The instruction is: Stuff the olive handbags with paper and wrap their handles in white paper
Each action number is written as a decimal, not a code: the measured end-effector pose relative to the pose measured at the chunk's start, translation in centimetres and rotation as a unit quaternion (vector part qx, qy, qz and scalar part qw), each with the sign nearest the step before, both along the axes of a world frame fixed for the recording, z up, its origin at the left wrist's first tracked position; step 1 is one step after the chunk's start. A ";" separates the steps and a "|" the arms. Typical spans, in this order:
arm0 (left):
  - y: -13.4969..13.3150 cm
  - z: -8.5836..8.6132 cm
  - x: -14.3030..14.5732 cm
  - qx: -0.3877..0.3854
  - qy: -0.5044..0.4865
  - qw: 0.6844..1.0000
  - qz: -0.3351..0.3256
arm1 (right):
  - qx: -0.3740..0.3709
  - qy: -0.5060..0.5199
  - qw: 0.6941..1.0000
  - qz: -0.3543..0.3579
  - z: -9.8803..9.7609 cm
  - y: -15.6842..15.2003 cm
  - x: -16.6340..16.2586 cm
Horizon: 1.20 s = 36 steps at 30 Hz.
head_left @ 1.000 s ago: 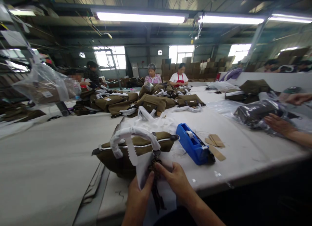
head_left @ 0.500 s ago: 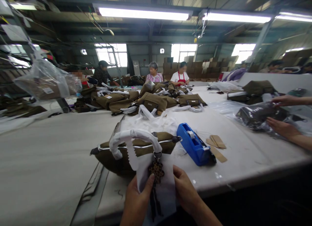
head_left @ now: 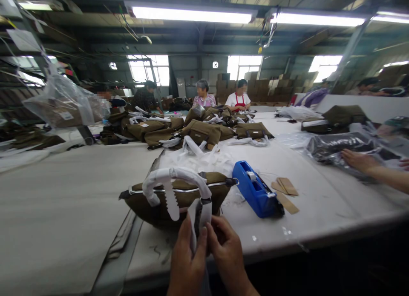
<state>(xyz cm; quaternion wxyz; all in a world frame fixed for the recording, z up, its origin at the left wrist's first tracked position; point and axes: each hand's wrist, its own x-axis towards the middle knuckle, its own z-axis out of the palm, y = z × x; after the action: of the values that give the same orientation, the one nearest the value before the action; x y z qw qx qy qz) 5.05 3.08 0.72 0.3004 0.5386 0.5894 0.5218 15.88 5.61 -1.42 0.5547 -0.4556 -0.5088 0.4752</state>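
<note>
An olive handbag [head_left: 188, 189] with a silver zip lies on the table in front of me, its handle [head_left: 179, 174] wrapped in white paper. A white tissue sheet [head_left: 205, 213] is folded around the charm that hangs from the handle, and the charm is mostly hidden. My left hand [head_left: 188, 253] pinches the sheet from the left. On its right side the fingers of my right hand [head_left: 225, 245] are closed on the sheet's edge. Right of the bag stands a blue tape dispenser [head_left: 255, 189].
Brown card tags [head_left: 285, 187] lie right of the dispenser. A heap of olive bags [head_left: 198, 132] covers the table's far side. At right a co-worker's hand [head_left: 361, 159] rests on a plastic-wrapped bag [head_left: 335, 145]. Other people sit or stand behind the heap.
The sheet, spread flat behind the leopard-patterned charm before, is now folded around it. My right hand has moved left, close to my left hand. A co-worker's hands have shifted on the plastic-wrapped bag.
</note>
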 end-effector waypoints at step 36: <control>0.6 -1.4 -0.5 0.065 0.252 0.965 0.043 | 0.276 -0.192 0.941 -0.045 0.2 1.0 -2.1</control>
<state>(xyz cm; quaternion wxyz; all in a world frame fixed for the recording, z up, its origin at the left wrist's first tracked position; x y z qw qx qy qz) 4.57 3.66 -0.70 0.0836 0.6452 0.6336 0.4188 13.82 6.65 -1.25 0.5716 -0.3895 -0.6956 0.1942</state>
